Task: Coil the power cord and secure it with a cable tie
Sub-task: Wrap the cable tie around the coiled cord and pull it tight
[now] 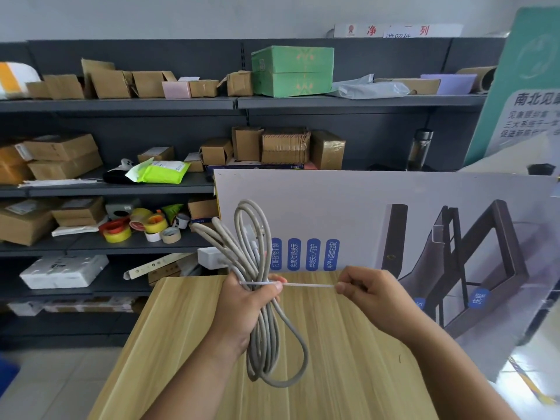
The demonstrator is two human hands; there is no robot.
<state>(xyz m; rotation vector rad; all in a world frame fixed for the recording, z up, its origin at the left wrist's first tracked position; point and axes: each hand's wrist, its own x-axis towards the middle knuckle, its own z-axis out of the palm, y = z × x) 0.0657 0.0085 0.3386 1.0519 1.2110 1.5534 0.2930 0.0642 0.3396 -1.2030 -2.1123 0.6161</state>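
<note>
A grey power cord is wound into a long coil of several loops, held upright above the wooden table. My left hand grips the coil around its middle. A thin white cable tie wraps around the bundle at my left fingers and its free tail runs straight to the right. My right hand pinches the end of that tail between thumb and fingers. A white plug block shows behind the coil's upper loops.
A large printed cardboard panel leans at the table's far edge. Dark shelves behind hold cardboard boxes, a green box, tape rolls and packages. Tiled floor lies to the left of the table.
</note>
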